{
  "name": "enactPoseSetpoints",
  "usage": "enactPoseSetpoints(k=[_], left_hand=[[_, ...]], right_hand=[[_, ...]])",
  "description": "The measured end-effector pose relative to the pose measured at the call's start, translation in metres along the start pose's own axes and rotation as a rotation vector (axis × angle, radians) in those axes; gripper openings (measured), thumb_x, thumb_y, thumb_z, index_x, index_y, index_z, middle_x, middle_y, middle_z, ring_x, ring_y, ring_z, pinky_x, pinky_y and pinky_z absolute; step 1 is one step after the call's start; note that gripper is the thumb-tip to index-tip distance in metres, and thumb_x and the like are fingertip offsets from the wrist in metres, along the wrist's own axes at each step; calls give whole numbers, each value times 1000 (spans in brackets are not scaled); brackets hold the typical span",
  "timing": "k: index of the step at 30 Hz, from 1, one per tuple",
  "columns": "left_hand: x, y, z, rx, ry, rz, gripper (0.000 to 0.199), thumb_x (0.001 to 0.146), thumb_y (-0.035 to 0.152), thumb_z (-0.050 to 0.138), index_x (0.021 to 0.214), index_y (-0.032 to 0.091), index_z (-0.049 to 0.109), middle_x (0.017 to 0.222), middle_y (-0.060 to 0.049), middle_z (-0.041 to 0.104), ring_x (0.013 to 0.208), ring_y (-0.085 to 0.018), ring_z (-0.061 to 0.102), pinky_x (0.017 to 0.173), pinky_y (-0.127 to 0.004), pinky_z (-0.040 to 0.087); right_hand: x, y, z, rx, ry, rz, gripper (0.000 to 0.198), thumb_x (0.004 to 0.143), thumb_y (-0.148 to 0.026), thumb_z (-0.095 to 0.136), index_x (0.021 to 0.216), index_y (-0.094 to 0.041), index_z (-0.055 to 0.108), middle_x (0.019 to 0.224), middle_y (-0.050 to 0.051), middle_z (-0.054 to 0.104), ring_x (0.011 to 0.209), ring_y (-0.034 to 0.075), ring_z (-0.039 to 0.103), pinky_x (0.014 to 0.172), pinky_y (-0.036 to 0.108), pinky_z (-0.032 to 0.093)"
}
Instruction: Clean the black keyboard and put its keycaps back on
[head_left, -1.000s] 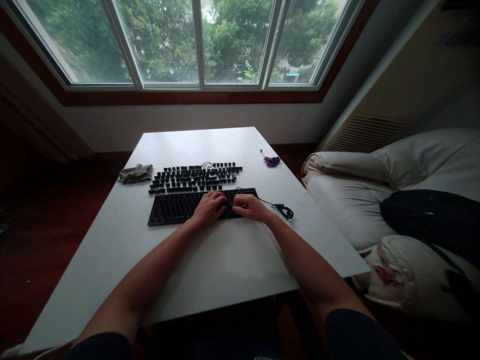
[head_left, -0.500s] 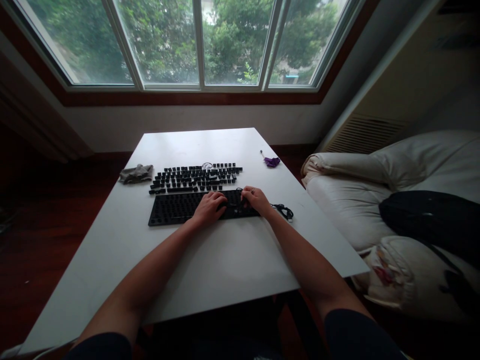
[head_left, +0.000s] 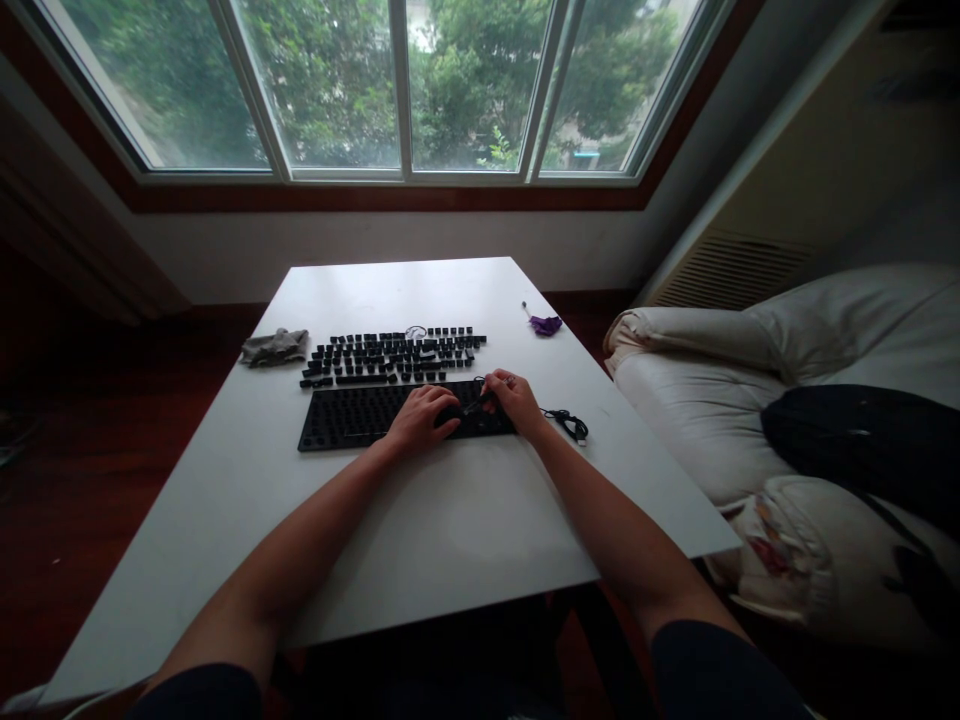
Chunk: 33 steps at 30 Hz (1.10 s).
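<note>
A black keyboard [head_left: 349, 418] with its keycaps off lies across the white table in front of me. My left hand [head_left: 424, 412] rests on its middle, fingers stretched over the keyboard and thumb apart. Over the keyboard's right part, my right hand [head_left: 512, 400] is pinched round a small thin tool [head_left: 474, 405] whose tip points down and left to the keys. What kind of tool it is does not show clearly. Behind the keyboard, loose black keycaps [head_left: 364, 352] lie in rows.
A coiled black cable [head_left: 574, 428] lies right of the keyboard. At the table's [head_left: 450, 520] left edge is a crumpled grey cloth [head_left: 275, 347]; near the right edge lies a purple item [head_left: 545, 325]. A pale sofa [head_left: 675, 400] with a black bag [head_left: 862, 430] stands to the right.
My left thumb has moved out slightly to the right. The tool in my right hand shows more plainly, tilted left; the keycaps have not moved.
</note>
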<state>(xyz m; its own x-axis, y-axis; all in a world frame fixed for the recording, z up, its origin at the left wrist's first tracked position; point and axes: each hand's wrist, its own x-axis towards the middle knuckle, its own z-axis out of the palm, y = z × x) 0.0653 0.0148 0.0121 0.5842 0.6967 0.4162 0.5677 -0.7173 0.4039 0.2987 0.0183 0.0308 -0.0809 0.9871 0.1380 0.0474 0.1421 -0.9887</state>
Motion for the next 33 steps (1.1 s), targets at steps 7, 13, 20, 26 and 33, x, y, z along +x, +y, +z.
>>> enactPoseSetpoints(k=[7, 13, 20, 26, 33], left_hand=[[-1, -2, 1, -36, 45, 11, 19, 91, 32, 66, 108, 24, 70, 114, -6, 70, 111, -25, 61, 104, -45, 42], [0, -5, 0, -121, 79, -30, 18, 88, 27, 69, 105, 24, 68, 111, -5, 70, 108, -24, 62, 101, -42, 45], [1, -8, -1, -169, 93, -74, 17, 85, 24, 67, 103, 23, 67, 105, -5, 70, 102, -23, 63, 95, -40, 49], [1, -7, 3, -119, 54, -57, 19, 84, 25, 69, 103, 23, 66, 105, -5, 69, 103, -24, 63, 96, -41, 49], [1, -6, 2, -132, 15, -37, 18, 84, 26, 70, 101, 23, 66, 104, -5, 69, 100, -23, 64, 95, -40, 50]], right_hand=[[-4, -4, 5, 39, -34, -5, 50, 82, -69, 67, 74, -19, 63, 65, 1, 66, 53, 14, 65, 49, 24, 52], [-6, -3, 6, 98, -124, -33, 41, 84, -59, 71, 83, -19, 66, 71, 2, 70, 62, 15, 68, 59, 26, 57], [-9, -6, 10, 92, -155, -66, 38, 78, -54, 79, 92, -20, 68, 78, 3, 73, 75, 19, 71, 65, 30, 60], [-10, 4, 15, 2, -66, -100, 36, 79, -54, 77, 89, -20, 68, 66, 0, 70, 59, 16, 67, 61, 28, 56], [-10, 8, 22, 8, 26, -57, 43, 77, -61, 76, 89, -21, 66, 63, -1, 68, 54, 17, 66, 55, 28, 55]])
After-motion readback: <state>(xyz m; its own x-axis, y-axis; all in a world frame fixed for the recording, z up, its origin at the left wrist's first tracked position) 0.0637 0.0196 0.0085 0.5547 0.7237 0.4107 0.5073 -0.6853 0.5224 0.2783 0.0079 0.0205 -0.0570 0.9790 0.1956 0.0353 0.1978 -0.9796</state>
